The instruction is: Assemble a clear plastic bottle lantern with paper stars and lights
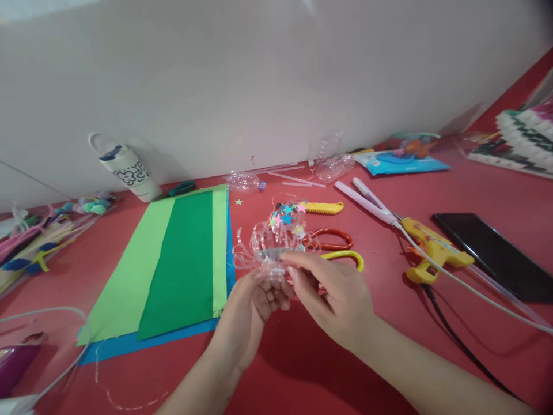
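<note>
My left hand (254,302) is closed around the neck of a cut clear plastic bottle top (276,262), which has curled strips fanning out from it. My right hand (332,291) has thumb and index finger pinched at the right side of the plastic base; the exact spot between the fingertips is hard to see. Small coloured stars (285,216) show at the top of the curled strips. Just behind lie a yellow-handled cutter (324,207) and scissors with a red loop (332,231) and a yellow loop (358,259), partly hidden by the plastic and my right hand.
Green sheets (181,265) lie over blue to the left. A yellow glue gun (438,248), pink hair straightener (367,202) and black phone (496,253) lie right, with cables crossing. Plastic bottles (244,181) and a white tumbler (129,170) are near the wall.
</note>
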A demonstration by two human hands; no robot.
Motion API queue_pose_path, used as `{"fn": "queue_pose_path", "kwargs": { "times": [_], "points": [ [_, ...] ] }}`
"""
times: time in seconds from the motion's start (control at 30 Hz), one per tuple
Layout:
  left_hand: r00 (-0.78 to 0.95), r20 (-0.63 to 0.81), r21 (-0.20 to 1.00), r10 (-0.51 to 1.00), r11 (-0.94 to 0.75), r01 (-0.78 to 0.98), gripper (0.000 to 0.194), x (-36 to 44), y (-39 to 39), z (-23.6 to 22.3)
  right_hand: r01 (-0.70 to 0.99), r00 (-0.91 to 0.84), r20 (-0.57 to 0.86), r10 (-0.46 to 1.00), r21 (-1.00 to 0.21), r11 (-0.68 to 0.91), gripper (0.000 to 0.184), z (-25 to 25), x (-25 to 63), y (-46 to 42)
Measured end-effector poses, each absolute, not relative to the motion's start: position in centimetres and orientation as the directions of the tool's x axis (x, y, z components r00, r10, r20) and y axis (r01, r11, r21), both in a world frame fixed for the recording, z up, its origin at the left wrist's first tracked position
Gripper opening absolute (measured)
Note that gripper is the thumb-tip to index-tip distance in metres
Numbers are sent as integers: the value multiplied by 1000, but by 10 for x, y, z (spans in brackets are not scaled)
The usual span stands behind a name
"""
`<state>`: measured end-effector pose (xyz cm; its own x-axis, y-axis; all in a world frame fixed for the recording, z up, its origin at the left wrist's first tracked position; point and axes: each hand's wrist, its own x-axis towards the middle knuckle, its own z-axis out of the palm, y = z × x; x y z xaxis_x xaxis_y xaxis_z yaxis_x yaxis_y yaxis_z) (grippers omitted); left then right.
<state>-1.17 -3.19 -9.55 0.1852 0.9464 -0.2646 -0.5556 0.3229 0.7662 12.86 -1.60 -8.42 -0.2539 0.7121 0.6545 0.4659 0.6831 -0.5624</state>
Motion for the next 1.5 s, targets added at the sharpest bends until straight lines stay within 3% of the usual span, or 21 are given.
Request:
{"fn": "queue_pose_path", "kwargs": {
  "times": [0.4,0.63,0.8,1.2,1.5],
  "points": [
    [161,-276,795,948,319,-517,24,-12,-32,-98,448,-229,570,789,-658,605,19,-82,128,-19],
    [103,-241,825,965,260,-502,16,-11,-30,-97,313,-111,356,928,-874,373,16,-78,127,-17],
    [66,-199,870,978,208,-446,16,-11,-29,-97,211,-88,251,964,-941,264,11,-76,124,-16],
    [99,-234,834,967,252,-490,18,-11,-28,-98,168,-132,252,959,-947,273,21,-76,125,-16],
    [15,-149,871,989,138,-472,10,-15,-27,-97,175,-85,446,891,-874,454,7,-77,127,-23]
  ]
}}
